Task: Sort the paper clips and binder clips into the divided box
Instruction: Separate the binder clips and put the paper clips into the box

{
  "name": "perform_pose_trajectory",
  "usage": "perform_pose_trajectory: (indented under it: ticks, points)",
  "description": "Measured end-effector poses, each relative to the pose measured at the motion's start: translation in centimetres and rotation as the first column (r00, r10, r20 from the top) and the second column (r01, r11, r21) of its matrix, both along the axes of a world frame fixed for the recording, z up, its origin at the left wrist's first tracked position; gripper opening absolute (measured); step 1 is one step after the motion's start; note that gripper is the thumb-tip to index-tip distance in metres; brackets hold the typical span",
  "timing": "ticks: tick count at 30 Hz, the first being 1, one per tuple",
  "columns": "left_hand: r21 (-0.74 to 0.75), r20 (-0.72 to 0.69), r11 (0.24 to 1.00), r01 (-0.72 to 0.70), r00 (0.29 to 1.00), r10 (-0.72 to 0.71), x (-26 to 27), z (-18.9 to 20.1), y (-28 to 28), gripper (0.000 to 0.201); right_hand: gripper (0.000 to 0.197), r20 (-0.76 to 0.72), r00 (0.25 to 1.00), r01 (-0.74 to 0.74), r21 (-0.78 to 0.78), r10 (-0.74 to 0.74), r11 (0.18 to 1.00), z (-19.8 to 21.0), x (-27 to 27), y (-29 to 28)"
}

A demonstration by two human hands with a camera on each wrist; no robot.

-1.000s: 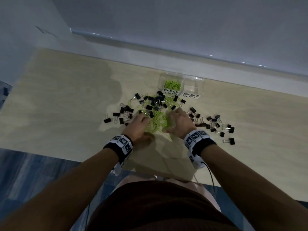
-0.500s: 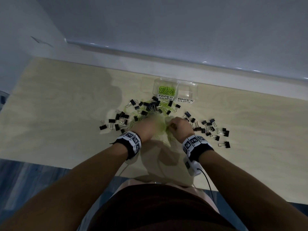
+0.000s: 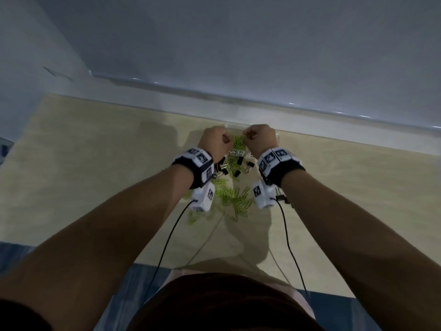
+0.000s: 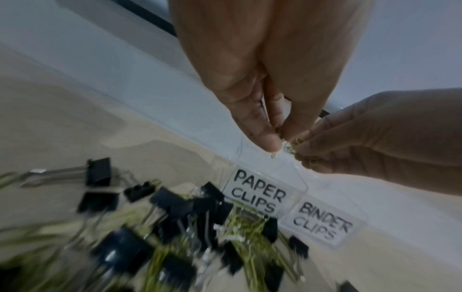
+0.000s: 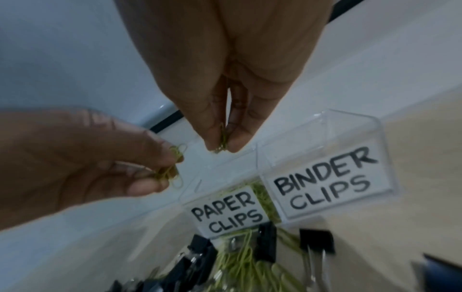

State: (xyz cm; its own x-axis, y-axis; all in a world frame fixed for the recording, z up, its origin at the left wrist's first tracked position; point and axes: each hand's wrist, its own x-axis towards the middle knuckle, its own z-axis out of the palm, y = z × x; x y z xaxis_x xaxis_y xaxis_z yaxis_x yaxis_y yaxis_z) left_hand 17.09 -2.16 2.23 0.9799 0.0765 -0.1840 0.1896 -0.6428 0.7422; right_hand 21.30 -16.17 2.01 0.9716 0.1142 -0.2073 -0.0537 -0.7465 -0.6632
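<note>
Left hand point(image 3: 213, 142): raised above the divided box point(image 5: 355, 138), fingers point(image 4: 265, 136) bunched together and pinching a few green paper clips point(image 5: 172, 170), seen as a small cluster at its fingertips in the right wrist view.

Right hand point(image 3: 261, 139): level with the left hand and just beside it, fingertips point(image 5: 237, 142) pressed together on more green paper clips, which hang down between them. The two hands nearly meet at the fingertips.

Divided box: clear plastic, two compartments, directly below both hands on the table point(image 3: 95, 163). Nearer wall carries two white labels: "PAPER CLIPS" point(image 5: 227, 213) on the left-hand side, "BINDER CLIPS" point(image 5: 322, 187) on the right-hand side. Green paper clips show inside the paper-clip compartment, beneath the gap between the hands. Contents of the binder-clip compartment: cannot tell.

Loose paper clips point(image 3: 232, 197): green, scattered on the table on the person's side of the hands, between the two wrists and beneath them, reaching up to the box's labelled wall.

Binder clips point(image 4: 100, 171): black with silver wire handles, mixed among the loose paper clips just on the person's side of the box, below the wrists; several lie against the labelled wall.

Wrist cameras point(image 3: 202, 197): white units on dark bands, one per wrist, each with a black cable trailing back toward the person.
</note>
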Motion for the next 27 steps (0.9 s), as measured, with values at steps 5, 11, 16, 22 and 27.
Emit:
perform_pose_trajectory:
  ticks: [5,11,16,22,27]
  points:
    - [0.059,-0.015,0.998,-0.020,1.000,0.021,2.8,0.2,-0.2,0.018,0.027,0.019,0.999,-0.039,-0.060,0.040,0.997,-0.3,0.4,-0.4]
    - [0.170,-0.063,0.942,0.288,0.958,-0.281,-2.7,-1.3,0.7,0.021,0.022,-0.037,0.925,-0.379,-0.174,0.379,0.909,-3.1,-6.1,-4.3]
    - [0.330,-0.277,0.693,0.640,0.768,-0.578,-8.3,-4.9,1.3,0.053,0.069,-0.221,0.689,-0.722,-0.290,0.690,0.628,-4.8,-10.3,-4.9]
    - [0.433,-0.284,0.621,0.653,0.753,-0.594,-9.0,-6.1,1.1,0.050,0.067,-0.212,0.716,-0.689,-0.361,0.665,0.628,-5.4,-10.9,-3.5]
    - [0.468,-0.291,0.560,0.683,0.718,-0.632,-8.9,-5.6,0.7,0.033,0.044,-0.174,0.783,-0.620,-0.292,0.597,0.728,-5.3,-11.6,-2.5]
